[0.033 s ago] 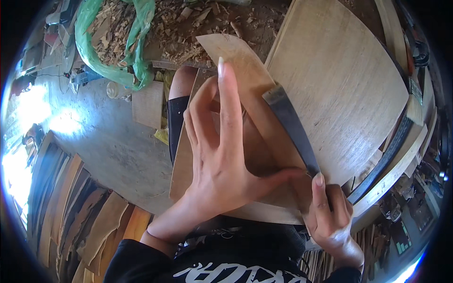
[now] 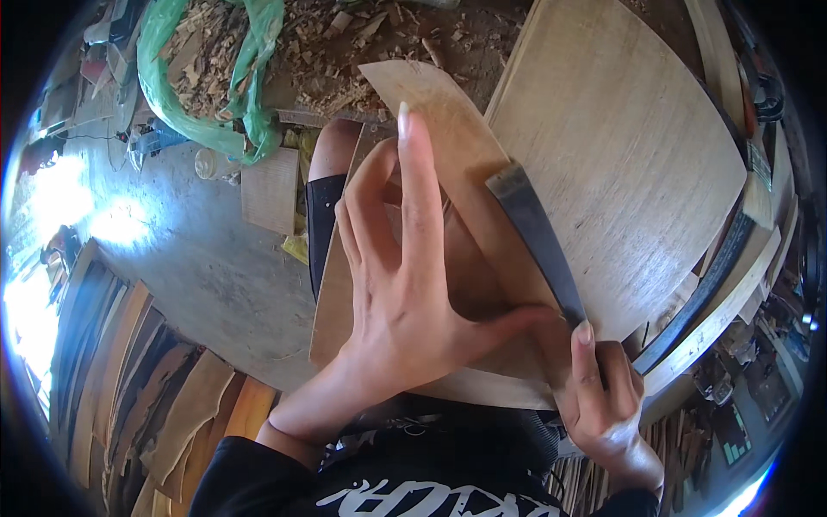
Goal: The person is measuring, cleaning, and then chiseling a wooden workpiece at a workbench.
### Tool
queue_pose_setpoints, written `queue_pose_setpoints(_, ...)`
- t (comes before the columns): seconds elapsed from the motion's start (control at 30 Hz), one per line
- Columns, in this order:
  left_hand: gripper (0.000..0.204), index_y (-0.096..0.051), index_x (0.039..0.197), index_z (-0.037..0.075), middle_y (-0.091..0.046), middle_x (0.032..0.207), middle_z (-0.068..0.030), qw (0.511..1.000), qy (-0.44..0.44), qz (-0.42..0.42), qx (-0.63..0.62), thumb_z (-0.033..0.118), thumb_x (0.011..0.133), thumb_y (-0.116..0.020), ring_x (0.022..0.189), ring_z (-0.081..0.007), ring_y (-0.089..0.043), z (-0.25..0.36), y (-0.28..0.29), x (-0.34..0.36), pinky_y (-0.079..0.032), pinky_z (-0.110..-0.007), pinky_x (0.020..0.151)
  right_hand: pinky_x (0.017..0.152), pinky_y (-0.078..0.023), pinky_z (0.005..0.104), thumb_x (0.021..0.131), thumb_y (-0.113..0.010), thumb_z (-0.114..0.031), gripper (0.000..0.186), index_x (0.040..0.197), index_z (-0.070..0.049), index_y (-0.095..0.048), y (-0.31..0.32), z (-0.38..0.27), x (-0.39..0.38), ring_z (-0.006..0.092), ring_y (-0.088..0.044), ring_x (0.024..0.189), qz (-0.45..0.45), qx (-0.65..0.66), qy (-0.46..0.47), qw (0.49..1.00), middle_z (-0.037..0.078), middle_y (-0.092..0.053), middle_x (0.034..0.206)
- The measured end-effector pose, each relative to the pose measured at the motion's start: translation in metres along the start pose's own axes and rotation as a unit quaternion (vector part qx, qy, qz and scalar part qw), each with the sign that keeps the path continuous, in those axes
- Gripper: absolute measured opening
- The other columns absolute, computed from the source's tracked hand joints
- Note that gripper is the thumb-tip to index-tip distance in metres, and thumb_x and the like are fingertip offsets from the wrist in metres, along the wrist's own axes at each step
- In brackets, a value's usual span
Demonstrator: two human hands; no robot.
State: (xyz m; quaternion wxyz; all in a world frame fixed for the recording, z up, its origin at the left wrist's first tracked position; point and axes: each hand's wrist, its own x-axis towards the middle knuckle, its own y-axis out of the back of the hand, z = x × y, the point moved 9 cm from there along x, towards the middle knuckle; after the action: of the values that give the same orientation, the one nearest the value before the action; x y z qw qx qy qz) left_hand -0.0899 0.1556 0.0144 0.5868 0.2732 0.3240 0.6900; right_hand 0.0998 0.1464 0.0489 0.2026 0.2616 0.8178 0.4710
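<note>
My right hand (image 2: 603, 401) is closed at the lower end of a dark curved knife blade (image 2: 538, 241), its thumb lying near the blade's base; the handle is hidden in the fingers. The blade's blunt, square end points up and left. It lies along the right edge of a curved, tapering piece of thin wood (image 2: 448, 121). Over that piece is my left hand (image 2: 396, 284), index finger stretched up and the other fingers bent. Its thumb reaches right, towards the blade's base. The bent fingertips are hidden. Under both hands lies a wooden board (image 2: 332, 323), across my lap.
Large pale wood sheets (image 2: 620, 164) stand close on the right. A brush (image 2: 758, 194) and curved strips lie beyond them. Wood shavings (image 2: 362, 52) and a green plastic bag (image 2: 159, 103) are at the far side. Several wood offcuts (image 2: 185, 414) lean at the left.
The blade has shifted slightly right, and my right thumb has moved a little with it. My left hand has hardly moved.
</note>
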Motion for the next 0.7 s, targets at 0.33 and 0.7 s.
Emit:
queue_pose_setpoints(0.33,0.163,-0.004,0.165,-0.008,-0.02,0.163,-0.0329,1.0,-0.029,0.009,0.004,0.059,0.052,-0.101,0.15,-0.0481,-0.025,-0.001,-0.001,-0.002,-0.024,-0.058,0.12,0.053,-0.052,0.0368,0.086,-0.064,0.011,0.067,0.151,0.003,-0.053,-0.008,-0.005,-0.001,0.0234,-0.056,0.062,-0.012,-0.004,-0.005,1.0,0.011,-0.049,0.078)
queue_pose_setpoints(0.7,0.161,-0.005,0.164,-0.01,-0.02,0.164,-0.0329,0.999,-0.026,0.031,0.01,0.063,0.055,-0.099,0.15,-0.0473,-0.023,-0.001,-0.005,-0.005,-0.023,-0.058,0.12,0.052,-0.051,0.0354,0.084,-0.064,0.013,0.064,0.147,0.002,-0.057,-0.015,-0.004,-0.026,0.0237,-0.057,0.06,0.049,0.016,-0.062,0.997,0.013,-0.055,0.077)
